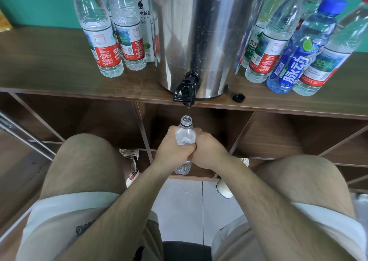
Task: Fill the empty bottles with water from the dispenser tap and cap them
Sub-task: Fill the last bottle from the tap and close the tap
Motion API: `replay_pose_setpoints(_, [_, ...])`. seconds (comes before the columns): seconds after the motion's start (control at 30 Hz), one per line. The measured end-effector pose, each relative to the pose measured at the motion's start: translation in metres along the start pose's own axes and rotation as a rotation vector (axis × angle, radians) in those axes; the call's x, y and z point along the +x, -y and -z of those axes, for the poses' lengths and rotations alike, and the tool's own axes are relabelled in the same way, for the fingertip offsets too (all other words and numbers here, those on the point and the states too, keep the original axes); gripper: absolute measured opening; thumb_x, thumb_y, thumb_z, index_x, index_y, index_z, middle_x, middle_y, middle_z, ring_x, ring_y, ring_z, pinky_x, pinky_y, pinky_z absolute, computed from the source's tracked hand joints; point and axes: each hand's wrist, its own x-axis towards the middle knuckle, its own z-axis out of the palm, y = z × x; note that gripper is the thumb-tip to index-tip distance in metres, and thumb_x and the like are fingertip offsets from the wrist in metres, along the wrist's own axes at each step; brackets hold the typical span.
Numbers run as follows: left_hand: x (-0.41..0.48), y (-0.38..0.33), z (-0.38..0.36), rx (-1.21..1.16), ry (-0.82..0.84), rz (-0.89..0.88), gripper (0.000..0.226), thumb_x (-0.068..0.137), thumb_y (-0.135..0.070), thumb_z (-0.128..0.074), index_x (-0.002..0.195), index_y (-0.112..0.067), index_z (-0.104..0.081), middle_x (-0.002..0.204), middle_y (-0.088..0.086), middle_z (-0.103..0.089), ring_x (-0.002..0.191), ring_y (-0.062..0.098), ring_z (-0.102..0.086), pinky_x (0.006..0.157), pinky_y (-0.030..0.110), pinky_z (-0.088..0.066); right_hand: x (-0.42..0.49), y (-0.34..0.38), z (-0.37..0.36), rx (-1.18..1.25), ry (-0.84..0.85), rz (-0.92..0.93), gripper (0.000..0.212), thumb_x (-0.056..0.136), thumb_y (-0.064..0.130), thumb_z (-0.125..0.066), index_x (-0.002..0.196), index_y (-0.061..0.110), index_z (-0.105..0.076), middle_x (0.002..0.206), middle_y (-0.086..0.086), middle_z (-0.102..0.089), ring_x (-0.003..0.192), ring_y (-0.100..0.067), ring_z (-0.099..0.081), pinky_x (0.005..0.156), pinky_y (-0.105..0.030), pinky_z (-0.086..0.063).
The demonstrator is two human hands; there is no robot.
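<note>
Both grips curled round clear plastic bottle [185, 136], left hand [171, 148] plus right hand [208, 150], centring it under black plastic tap [184, 92] at 12 o'clock.

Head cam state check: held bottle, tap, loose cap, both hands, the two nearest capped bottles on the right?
held bottle, uncapped, upright under the tap, fill level unclear
tap, running, thin stream into the held bottle
black cap, off, lying loose beside the dispenser
left hand, grips the held bottle
right hand, grips the held bottle
blue bottle, capped, standing
red-capped bottle, capped, standing
</note>
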Motion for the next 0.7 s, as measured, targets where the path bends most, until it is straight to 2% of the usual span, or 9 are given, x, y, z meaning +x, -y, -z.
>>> replay_pose_setpoints(0.1, [-0.0003,-0.0017,0.0006,0.012,0.003,0.002,0.045,0.087,-0.022,-0.079,0.126,-0.017,-0.058,0.105,0.0,-0.07,0.097,0.015,-0.07,0.084,0.036,-0.062,0.0003,-0.0002,-0.0007,-0.009,-0.002,0.008,0.042,0.093,0.028,-0.075,0.132,0.021,-0.062,0.115,0.002,-0.062,0.1,-0.015,-0.063,0.07,-0.016,-0.042])
replay_pose_setpoints(0.27, [-0.0006,-0.0031,0.0001,0.044,-0.003,-0.001,0.039,0.089,-0.025,-0.078,0.123,-0.021,-0.058,0.104,-0.002,-0.069,0.096,0.015,-0.069,0.079,0.029,-0.059,0.0019,0.0001,-0.0021,-0.038,0.023,-0.001,0.043,0.096,0.03,-0.072,0.137,0.025,-0.061,0.123,0.001,-0.064,0.106,-0.016,-0.064,0.079,-0.021,-0.044])
replay_pose_setpoints(0.43, [-0.0014,-0.0058,0.0004,0.057,0.013,0.007,0.041,0.09,-0.024,-0.077,0.127,-0.017,-0.06,0.106,0.002,-0.07,0.099,0.017,-0.07,0.088,0.04,-0.061,0.0029,-0.0013,-0.0029,-0.026,0.003,-0.004,0.039,0.094,0.029,-0.074,0.131,0.023,-0.063,0.117,0.001,-0.065,0.094,-0.012,-0.059,0.07,-0.02,-0.043])
replay_pose_setpoints(0.57, [-0.0019,-0.0079,0.0008,0.054,0.038,0.014,0.035,0.09,-0.023,-0.076,0.122,-0.013,-0.064,0.105,0.006,-0.072,0.098,0.02,-0.071,0.09,0.048,-0.061,0.003,-0.0017,-0.0031,-0.023,0.012,-0.025,0.044,0.09,0.029,-0.077,0.131,0.021,-0.062,0.116,0.001,-0.065,0.101,-0.016,-0.065,0.081,-0.028,-0.056])
replay_pose_setpoints(0.7, [-0.0032,-0.0096,0.0012,0.056,0.04,0.016,0.036,0.091,-0.021,-0.076,0.123,-0.012,-0.063,0.106,0.008,-0.072,0.1,0.022,-0.071,0.091,0.048,-0.06,0.003,-0.0027,-0.0039,-0.019,0.007,-0.024,0.044,0.091,0.028,-0.078,0.132,0.023,-0.062,0.116,0.001,-0.065,0.101,-0.016,-0.065,0.077,-0.024,-0.05])
